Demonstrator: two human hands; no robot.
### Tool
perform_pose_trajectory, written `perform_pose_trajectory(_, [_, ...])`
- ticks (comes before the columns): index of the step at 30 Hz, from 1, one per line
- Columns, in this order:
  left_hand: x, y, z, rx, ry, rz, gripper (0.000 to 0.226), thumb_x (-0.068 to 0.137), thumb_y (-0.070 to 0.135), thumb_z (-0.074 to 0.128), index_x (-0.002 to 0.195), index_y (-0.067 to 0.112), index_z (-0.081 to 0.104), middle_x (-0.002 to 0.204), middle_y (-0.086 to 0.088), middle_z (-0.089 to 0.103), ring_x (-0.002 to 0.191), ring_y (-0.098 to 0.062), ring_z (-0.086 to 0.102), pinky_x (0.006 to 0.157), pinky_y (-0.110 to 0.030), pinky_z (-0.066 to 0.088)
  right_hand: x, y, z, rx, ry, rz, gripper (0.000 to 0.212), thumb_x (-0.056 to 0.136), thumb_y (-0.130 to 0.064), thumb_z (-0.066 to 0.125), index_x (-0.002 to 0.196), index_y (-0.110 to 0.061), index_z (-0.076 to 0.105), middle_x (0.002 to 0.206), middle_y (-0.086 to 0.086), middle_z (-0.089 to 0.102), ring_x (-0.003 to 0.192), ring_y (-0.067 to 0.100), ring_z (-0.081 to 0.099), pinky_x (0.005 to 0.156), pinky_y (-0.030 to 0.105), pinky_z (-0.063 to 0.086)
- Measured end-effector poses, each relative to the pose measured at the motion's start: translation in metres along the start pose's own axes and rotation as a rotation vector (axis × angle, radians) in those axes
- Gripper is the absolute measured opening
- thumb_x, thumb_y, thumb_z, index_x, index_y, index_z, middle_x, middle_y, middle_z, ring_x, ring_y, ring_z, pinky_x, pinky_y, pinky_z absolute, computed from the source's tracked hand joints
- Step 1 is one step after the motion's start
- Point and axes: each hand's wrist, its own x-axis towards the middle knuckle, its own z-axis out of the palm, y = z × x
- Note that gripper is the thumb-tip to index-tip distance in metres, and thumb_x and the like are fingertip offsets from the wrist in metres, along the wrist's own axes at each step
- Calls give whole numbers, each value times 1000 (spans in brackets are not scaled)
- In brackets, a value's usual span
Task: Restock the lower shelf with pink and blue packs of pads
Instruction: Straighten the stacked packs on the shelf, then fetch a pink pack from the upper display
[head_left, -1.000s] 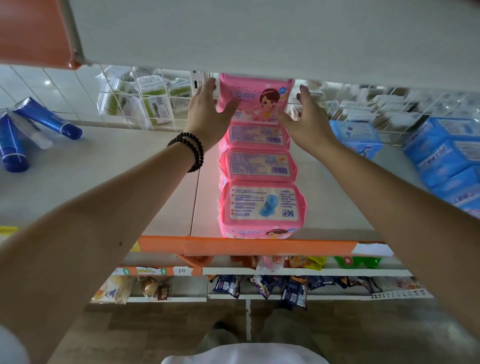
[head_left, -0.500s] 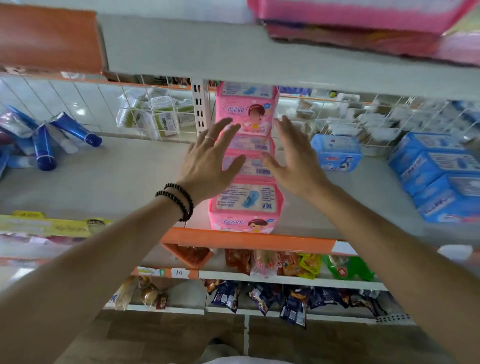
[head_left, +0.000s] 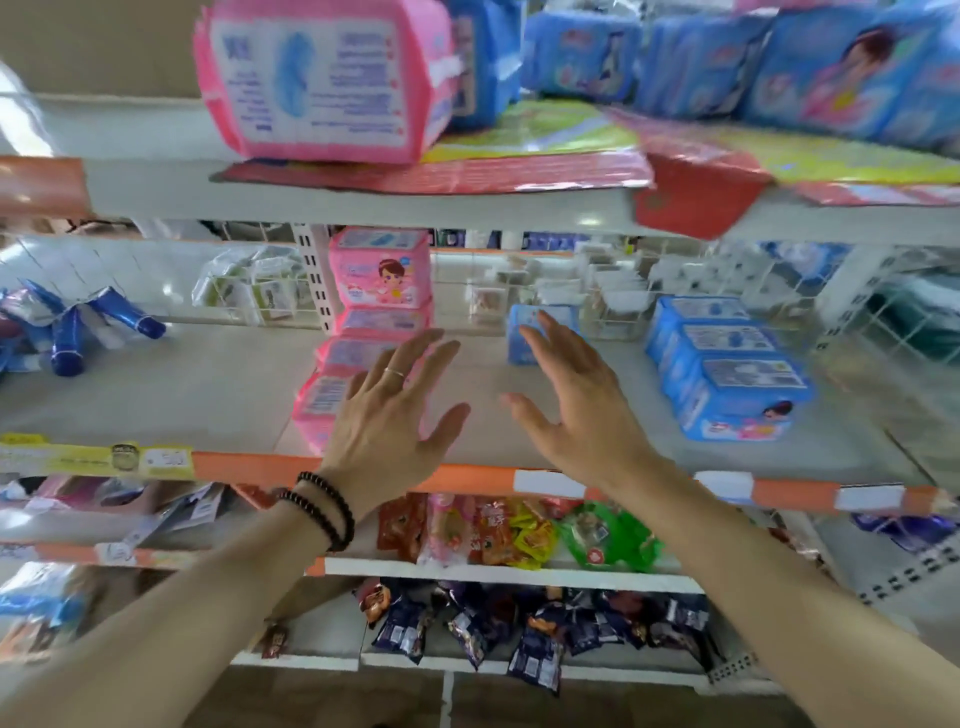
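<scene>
A row of pink pad packs (head_left: 382, 275) runs front to back on the lower shelf (head_left: 156, 395), with one more pack stacked upright at the back. My left hand (head_left: 387, 410), with a ring and bead bracelets, hovers open in front of the row's front packs. My right hand (head_left: 582, 410) is open beside it, over bare shelf. Blue pad packs (head_left: 727, 364) sit at the right of the same shelf, and a single small blue pack (head_left: 540, 332) stands behind my right hand. On the upper shelf lie a pink pack (head_left: 322, 78) and several blue packs (head_left: 727, 57).
Blue tubes (head_left: 72, 327) lie at the shelf's left. A wire mesh back panel (head_left: 597, 291) closes the shelf behind. Snack packets (head_left: 514, 535) fill the shelves below. An orange price strip (head_left: 467, 480) edges the shelf front. Flat red and yellow bags (head_left: 519, 166) overhang the upper shelf.
Both hands have let go of the back pink pack and drawn back toward the shelf front, fingers spread. The camera has tilted up, so the upper shelf's packs now show.
</scene>
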Motion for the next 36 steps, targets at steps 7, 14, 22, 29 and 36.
perform_pose_trajectory(7, [-14,75,-34,-26,115,9,63,93,51,49,149,23,43,157,3,39,138,-22,43,107,-41,37,-44,2,-48,104,66,-97,70,95,-62,41,156,-40,15,166,-15,10,153,11,7,123,47,18])
perform_pose_trajectory(14, [4,105,-76,-90,236,44,62,96,53,46,149,22,42,154,1,41,139,-21,43,110,-48,41,-54,-8,-91,187,210,-188,67,95,-60,45,153,-29,33,162,-12,28,150,9,22,120,42,28])
perform_pose_trajectory(22, [18,120,-114,-94,345,92,63,96,56,44,149,23,41,153,5,41,139,-17,42,110,-47,39,-42,-25,-144,230,401,-319,61,94,-46,55,146,-15,48,152,-8,45,142,9,38,113,35,39])
perform_pose_trajectory(29, [33,127,-140,-56,442,124,62,96,56,44,146,19,46,149,0,45,136,-20,45,107,-45,42,-30,-31,-170,175,451,-361,63,95,-50,53,147,-16,46,148,-7,49,139,13,43,112,32,38])
perform_pose_trajectory(36, [48,115,-163,-27,484,127,62,95,54,46,146,20,43,145,1,44,128,-22,50,102,-47,45,-1,-45,-190,140,457,-385,62,95,-50,52,148,-19,45,149,-11,47,139,9,41,113,25,32])
